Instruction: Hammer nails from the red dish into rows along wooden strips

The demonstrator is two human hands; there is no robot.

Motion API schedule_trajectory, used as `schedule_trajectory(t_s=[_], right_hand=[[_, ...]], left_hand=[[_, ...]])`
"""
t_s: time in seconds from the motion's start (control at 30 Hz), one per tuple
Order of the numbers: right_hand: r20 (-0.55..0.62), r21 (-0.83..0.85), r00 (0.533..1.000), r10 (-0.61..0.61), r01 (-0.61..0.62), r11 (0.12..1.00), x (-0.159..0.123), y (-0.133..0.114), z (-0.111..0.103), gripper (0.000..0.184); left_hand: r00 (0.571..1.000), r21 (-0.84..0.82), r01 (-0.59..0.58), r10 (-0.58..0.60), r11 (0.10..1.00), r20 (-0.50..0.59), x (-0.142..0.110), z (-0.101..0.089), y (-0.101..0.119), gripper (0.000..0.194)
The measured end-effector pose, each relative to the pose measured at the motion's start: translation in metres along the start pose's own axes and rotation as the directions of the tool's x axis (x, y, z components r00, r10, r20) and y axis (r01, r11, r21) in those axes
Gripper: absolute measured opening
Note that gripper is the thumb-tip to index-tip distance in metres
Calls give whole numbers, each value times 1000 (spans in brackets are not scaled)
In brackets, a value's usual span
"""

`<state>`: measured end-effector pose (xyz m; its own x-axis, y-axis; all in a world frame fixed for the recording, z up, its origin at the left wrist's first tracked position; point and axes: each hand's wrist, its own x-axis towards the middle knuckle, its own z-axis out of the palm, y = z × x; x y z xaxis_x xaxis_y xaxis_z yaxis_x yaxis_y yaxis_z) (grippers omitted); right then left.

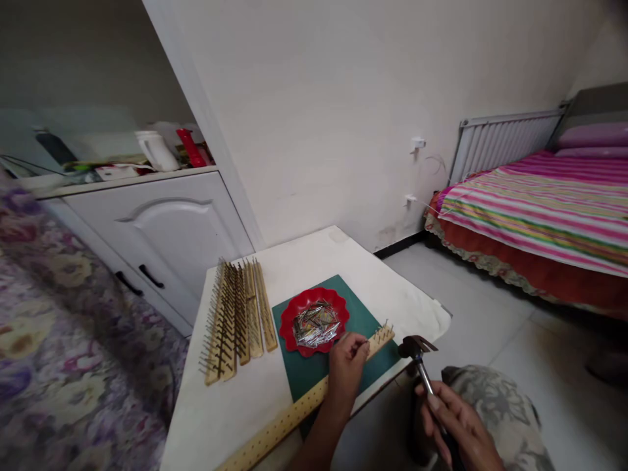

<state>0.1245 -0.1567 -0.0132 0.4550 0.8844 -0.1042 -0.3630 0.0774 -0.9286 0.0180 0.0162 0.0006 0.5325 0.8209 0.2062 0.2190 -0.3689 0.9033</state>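
Observation:
A long wooden strip (289, 422) with rows of small holes runs slantwise along the table's near side. Several nails (384, 332) stand upright in its far right end. My left hand (346, 366) rests on the strip just left of those nails, thumb and fingers pinched together; what is between the fingertips is too small to make out. A claw hammer (422, 369) is in my right hand (454, 418), gripped by its handle, its head up, just off the table's right edge. Beyond my left hand, a red scalloped bowl (289, 314) holds many loose nails (316, 325).
Under the bowl lies a green mat (363, 307) on the white table (235, 418). Nail-studded wooden strips (228, 327) stand side by side at the left, points up. A cabinet (161, 229), a floral curtain (73, 314) and a bed (540, 203) surround the table.

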Motion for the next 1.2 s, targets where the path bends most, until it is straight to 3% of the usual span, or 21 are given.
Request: schedule_trajectory(t_s=[0.17, 0.73, 0.97, 1.2], right_hand=[[-6, -50, 1000, 26, -26, 998, -1, 1, 5, 36], [-4, -120, 997, 77, -77, 990, -10, 0, 15, 41], [-10, -117, 997, 71, -71, 991, -11, 7, 15, 41], [11, -167, 998, 68, -65, 984, -7, -11, 20, 36]], left_hand=[[998, 112, -17, 24, 994, -58, 14, 10, -10, 16], [994, 272, -89, 101, 958, -31, 14, 13, -9, 15], [994, 279, -95, 107, 956, -29, 10, 14, -7, 13], [994, 246, -78, 94, 966, -53, 13, 13, -8, 15]])
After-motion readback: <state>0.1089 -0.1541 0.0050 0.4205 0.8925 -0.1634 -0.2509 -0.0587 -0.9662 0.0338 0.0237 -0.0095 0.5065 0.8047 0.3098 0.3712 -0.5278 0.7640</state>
